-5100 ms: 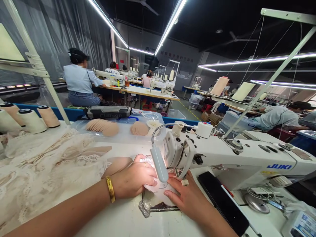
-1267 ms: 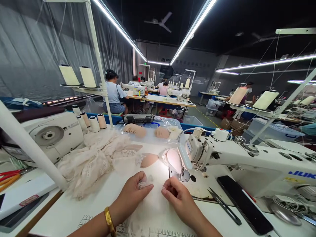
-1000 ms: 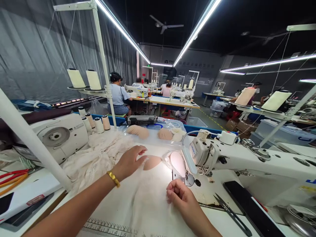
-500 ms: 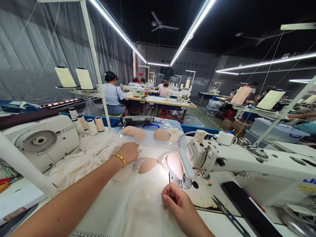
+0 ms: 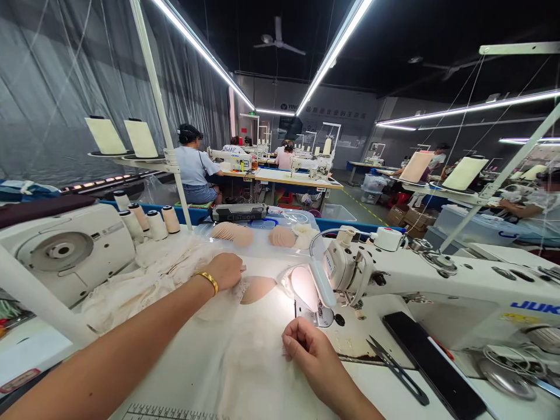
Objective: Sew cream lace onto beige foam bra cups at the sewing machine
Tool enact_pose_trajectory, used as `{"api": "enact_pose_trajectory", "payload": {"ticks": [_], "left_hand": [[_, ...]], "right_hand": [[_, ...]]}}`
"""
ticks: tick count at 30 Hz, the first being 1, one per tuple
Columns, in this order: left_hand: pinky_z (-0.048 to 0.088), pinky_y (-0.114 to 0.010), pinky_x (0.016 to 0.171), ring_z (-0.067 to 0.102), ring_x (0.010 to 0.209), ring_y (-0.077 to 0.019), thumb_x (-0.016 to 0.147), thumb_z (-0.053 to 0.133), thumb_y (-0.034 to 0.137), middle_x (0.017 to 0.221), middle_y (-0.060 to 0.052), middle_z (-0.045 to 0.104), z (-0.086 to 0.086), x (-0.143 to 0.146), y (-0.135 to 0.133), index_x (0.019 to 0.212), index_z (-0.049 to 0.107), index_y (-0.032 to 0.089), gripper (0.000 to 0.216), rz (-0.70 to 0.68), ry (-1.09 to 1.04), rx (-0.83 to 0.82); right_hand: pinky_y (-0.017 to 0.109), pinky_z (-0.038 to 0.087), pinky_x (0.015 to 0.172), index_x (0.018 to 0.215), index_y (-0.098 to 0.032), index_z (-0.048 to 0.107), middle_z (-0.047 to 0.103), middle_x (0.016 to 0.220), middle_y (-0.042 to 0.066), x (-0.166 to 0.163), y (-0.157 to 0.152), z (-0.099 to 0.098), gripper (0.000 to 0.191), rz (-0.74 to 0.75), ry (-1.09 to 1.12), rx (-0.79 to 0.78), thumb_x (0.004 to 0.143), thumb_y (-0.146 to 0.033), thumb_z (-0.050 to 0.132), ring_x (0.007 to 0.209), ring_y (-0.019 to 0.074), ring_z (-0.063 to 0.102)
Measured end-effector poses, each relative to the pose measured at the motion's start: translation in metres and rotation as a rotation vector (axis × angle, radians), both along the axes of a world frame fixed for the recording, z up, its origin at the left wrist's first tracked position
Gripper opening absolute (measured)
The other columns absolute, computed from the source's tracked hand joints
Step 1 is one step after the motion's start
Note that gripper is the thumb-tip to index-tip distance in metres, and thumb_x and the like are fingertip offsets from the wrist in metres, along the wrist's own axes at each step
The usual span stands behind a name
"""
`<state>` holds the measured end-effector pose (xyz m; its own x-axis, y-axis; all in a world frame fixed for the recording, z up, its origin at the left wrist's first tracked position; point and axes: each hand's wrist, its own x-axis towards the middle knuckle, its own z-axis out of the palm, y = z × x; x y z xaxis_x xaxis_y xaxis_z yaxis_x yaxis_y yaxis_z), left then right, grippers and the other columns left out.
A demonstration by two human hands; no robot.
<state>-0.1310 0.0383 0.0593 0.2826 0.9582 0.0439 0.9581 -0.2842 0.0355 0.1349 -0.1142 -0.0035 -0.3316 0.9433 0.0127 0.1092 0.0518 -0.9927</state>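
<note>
My left hand [image 5: 226,270], with a gold bracelet at the wrist, is closed on the edge of a pale lace fabric [image 5: 240,291]. Right beside it lies a beige cup pad [image 5: 259,290] on the same fabric. Nearer to me, my right hand [image 5: 308,345] is curled, thumb against fingers, at the edge of a sheer white fabric [image 5: 251,356] spread over the table. Another cup pad [image 5: 305,287] with lace lies lit by the lamp near the needle plate [image 5: 321,318] of the sewing machine [image 5: 420,280].
Thread snips [image 5: 398,370] and a black phone-like slab [image 5: 431,361] lie at the right. A clear plastic tray [image 5: 258,249] holds stacked beige pads [image 5: 231,234]. Crumpled lace garments [image 5: 144,280], thread cones [image 5: 156,224] and another machine [image 5: 65,251] are at the left. Co-workers sit farther off.
The camera view has turned slightly right, so the scene sits a little further left. Both hands keep nearly the same place and grip on the fabric.
</note>
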Motion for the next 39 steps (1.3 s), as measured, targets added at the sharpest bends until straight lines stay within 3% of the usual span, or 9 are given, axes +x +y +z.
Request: {"api": "enact_pose_trajectory", "payload": {"ticks": [8, 16, 20, 24, 27, 29, 33, 36, 39], "left_hand": [[0.056, -0.038, 0.098, 0.07, 0.114, -0.0272, 0.114, 0.037, 0.029, 0.124, -0.012, 0.075, 0.045, 0.012, -0.028, 0.121, 0.074, 0.017, 0.039, -0.083, -0.267, 0.194], [0.043, -0.026, 0.07, 0.07, 0.08, -0.0188, 0.095, 0.073, 0.021, 0.086, 0.0, 0.078, 0.036, 0.052, -0.101, 0.085, 0.075, 0.021, 0.01, -0.613, -0.269, -0.316], [0.045, -0.029, 0.074, 0.071, 0.088, -0.0243, 0.087, 0.083, 0.022, 0.092, -0.003, 0.078, 0.029, 0.062, -0.103, 0.092, 0.073, 0.02, 0.012, -0.555, -0.204, -0.313], [0.048, -0.037, 0.099, 0.066, 0.12, -0.0304, 0.071, 0.094, 0.028, 0.129, -0.006, 0.073, 0.034, 0.065, -0.092, 0.124, 0.064, 0.023, 0.061, -0.677, -0.344, -0.434], [0.049, -0.028, 0.078, 0.068, 0.094, -0.0219, 0.074, 0.085, 0.022, 0.094, 0.004, 0.073, 0.042, 0.067, -0.085, 0.104, 0.065, 0.025, 0.036, -0.658, -0.354, -0.663], [0.04, -0.025, 0.061, 0.061, 0.073, -0.0173, 0.079, 0.075, 0.02, 0.074, 0.007, 0.062, 0.047, 0.066, -0.085, 0.089, 0.06, 0.024, 0.019, -0.619, -0.357, -0.572], [0.036, -0.03, 0.062, 0.054, 0.066, -0.0176, 0.086, 0.059, 0.013, 0.074, 0.003, 0.06, 0.043, 0.06, -0.096, 0.086, 0.053, 0.023, 0.012, -0.689, -0.35, 0.069], [0.038, -0.035, 0.065, 0.057, 0.07, -0.0218, 0.089, 0.057, 0.007, 0.08, -0.001, 0.065, 0.023, 0.058, -0.11, 0.086, 0.055, 0.023, 0.017, -0.741, -0.123, 0.368], [0.04, -0.037, 0.064, 0.061, 0.074, -0.0242, 0.087, 0.076, 0.019, 0.082, -0.002, 0.067, 0.001, 0.066, -0.118, 0.081, 0.057, 0.022, 0.021, -0.834, 0.031, 0.317]], "right_hand": [[0.03, 0.042, 0.067, 0.088, -0.021, 0.06, 0.061, 0.079, -0.001, 0.001, 0.0, 0.001, 0.035, -0.038, 0.039, -0.061, 0.094, -0.055, 0.067, 0.077, 0.0198, 0.065], [0.029, 0.045, 0.064, 0.091, -0.019, 0.065, 0.062, 0.081, 0.0, 0.005, 0.002, 0.008, 0.064, -0.062, 0.177, -0.149, 0.088, -0.082, 0.064, 0.068, 0.0158, 0.061], [0.029, 0.046, 0.07, 0.102, -0.02, 0.065, 0.065, 0.084, -0.001, 0.004, -0.006, 0.009, 0.039, -0.051, 0.14, -0.073, 0.089, -0.054, 0.079, 0.073, 0.0155, 0.059], [0.029, 0.048, 0.072, 0.109, -0.024, 0.059, 0.069, 0.084, -0.002, 0.004, -0.02, 0.017, 0.019, -0.031, -0.047, 0.146, 0.093, -0.022, 0.069, 0.077, 0.017, 0.063], [0.027, 0.05, 0.068, 0.116, -0.025, 0.059, 0.071, 0.087, 0.0, 0.01, -0.027, 0.031, 0.022, -0.081, -0.276, 0.555, 0.097, -0.013, 0.059, 0.074, 0.0167, 0.063], [0.027, 0.049, 0.064, 0.119, -0.023, 0.059, 0.071, 0.087, 0.002, 0.015, -0.027, 0.042, 0.024, -0.213, -0.411, 0.9, 0.1, -0.009, 0.056, 0.071, 0.0173, 0.063], [0.032, 0.047, 0.061, 0.129, -0.016, 0.059, 0.078, 0.09, 0.008, 0.026, -0.018, 0.056, 0.034, -0.394, -0.572, 1.381, 0.099, 0.0, 0.057, 0.068, 0.0198, 0.06], [0.035, 0.047, 0.063, 0.132, -0.02, 0.061, 0.081, 0.098, 0.01, 0.039, -0.006, 0.05, 0.032, -0.256, -0.721, 1.426, 0.105, -0.007, 0.051, 0.071, 0.0213, 0.064], [0.034, 0.044, 0.061, 0.119, -0.025, 0.069, 0.08, 0.09, 0.006, 0.057, 0.009, 0.032, 0.033, 0.07, -0.901, 1.329, 0.111, -0.013, 0.039, 0.071, 0.0201, 0.065]]}}
